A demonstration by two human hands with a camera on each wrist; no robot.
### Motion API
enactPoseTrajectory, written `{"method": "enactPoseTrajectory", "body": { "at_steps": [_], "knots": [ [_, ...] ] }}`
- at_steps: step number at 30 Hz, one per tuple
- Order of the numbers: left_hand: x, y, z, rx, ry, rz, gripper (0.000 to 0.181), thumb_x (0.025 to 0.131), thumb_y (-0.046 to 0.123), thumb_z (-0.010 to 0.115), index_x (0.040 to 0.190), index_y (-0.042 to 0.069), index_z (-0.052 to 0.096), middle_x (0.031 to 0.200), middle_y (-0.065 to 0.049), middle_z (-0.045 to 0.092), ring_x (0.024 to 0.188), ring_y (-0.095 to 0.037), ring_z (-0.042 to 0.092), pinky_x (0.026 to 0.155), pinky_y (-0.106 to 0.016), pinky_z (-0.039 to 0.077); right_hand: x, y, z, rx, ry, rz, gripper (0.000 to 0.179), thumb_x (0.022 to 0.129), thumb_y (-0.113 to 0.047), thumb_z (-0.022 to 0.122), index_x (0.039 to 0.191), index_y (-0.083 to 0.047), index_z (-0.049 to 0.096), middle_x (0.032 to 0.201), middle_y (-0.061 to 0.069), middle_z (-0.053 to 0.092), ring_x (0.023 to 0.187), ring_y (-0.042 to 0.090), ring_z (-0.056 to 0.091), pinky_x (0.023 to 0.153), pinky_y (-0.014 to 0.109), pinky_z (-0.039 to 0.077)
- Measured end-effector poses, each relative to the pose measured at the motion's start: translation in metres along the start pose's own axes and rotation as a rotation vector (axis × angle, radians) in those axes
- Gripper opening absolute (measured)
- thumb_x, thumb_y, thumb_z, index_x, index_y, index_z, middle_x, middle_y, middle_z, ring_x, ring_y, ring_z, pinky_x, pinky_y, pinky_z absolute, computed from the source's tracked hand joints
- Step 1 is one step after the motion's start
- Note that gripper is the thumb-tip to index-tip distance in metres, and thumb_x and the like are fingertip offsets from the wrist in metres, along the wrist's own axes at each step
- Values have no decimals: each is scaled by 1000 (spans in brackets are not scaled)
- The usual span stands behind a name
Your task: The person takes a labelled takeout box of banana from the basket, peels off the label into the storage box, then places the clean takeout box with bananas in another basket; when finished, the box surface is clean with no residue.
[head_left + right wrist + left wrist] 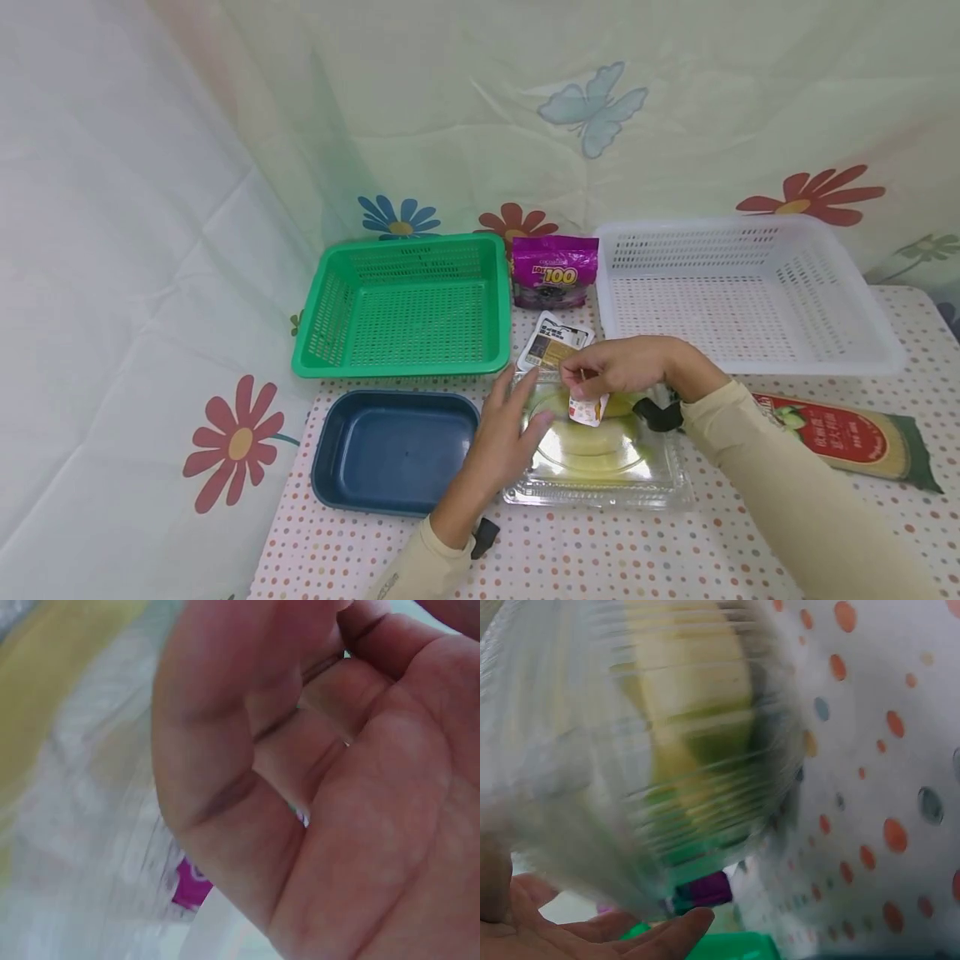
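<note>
A clear plastic clamshell box [600,492] with yellow-green contents, perhaps fruit, lies with its lid down on the table. Over its lid, my right hand [618,367] pinches a small white printed packet or label [587,411] with red and orange marks between thumb and fingertips. In the right wrist view the curled fingers [202,750] fill much of the picture, and the packet is hidden. My left hand [504,437] is at the box's left side, fingers spread and fairly straight. The left wrist view shows its fingers [679,934] beside the ribbed box wall, which is blurred.
Behind the box lie a flat black-and-white food pack [551,337] and a purple snack bag [555,271]. A green basket [498,333] and a blue tub [322,467] stand left, a white basket [862,333] right. A spaghetti pack [847,437] lies beside the right forearm.
</note>
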State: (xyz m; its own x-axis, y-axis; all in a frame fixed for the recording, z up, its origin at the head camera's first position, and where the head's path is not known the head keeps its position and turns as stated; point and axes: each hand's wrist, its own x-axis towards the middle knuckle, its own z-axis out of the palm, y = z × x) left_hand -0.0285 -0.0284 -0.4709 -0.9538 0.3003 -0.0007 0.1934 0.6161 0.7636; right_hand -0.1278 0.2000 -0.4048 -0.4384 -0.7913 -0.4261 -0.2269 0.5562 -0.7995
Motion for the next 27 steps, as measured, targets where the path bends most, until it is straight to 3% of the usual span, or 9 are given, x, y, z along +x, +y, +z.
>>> {"method": "enactPoseTrajectory", "body": {
  "at_steps": [4,7,12,16,21,24,27],
  "knots": [
    [-6,5,-14,-35,37,-12,55,105,40,55,156,20,44,165,-14,32,148,-40,37,112,-64,40,2,-11,4,12,14,-39,15,102,-21,58,90,-13,55,83,-3,51,79,13,50,73,28,45],
    [-12,5,-29,-74,84,19,48,105,33,57,149,14,52,158,-13,44,143,-35,46,111,-57,44,7,-18,7,21,16,-92,15,104,-17,56,89,-12,53,81,-4,50,79,12,50,74,27,44],
    [-20,-5,-59,-98,191,46,36,105,26,58,137,11,64,141,-8,61,132,-24,58,105,-47,52,23,-32,14,40,24,-156,15,106,-12,52,91,-10,52,77,-5,47,71,9,45,69,24,42],
    [-25,-20,-83,-107,269,24,31,106,27,57,132,13,67,133,-6,65,127,-22,62,102,-43,55,37,-44,20,27,66,-152,11,106,-17,54,97,-11,53,77,-5,49,68,9,45,67,24,42],
    [-33,-39,-115,-111,320,-13,33,107,28,56,133,11,65,130,-8,66,121,-25,65,101,-41,56,57,-57,28,-15,129,-162,8,102,-15,62,103,-13,54,85,-3,49,75,12,46,71,27,42],
    [-40,-57,-135,-95,336,-70,34,107,28,56,135,10,64,133,-8,66,123,-24,65,102,-38,55,71,-65,34,8,121,-168,15,98,-10,66,108,-14,56,92,-2,52,84,14,49,77,29,45],
    [-49,-80,-157,-124,347,-170,36,107,31,54,135,12,64,135,-7,67,126,-20,63,103,-25,52,85,-74,40,63,95,-171,23,96,-6,68,114,-14,58,96,0,57,90,15,52,81,30,48]
  ]
}}
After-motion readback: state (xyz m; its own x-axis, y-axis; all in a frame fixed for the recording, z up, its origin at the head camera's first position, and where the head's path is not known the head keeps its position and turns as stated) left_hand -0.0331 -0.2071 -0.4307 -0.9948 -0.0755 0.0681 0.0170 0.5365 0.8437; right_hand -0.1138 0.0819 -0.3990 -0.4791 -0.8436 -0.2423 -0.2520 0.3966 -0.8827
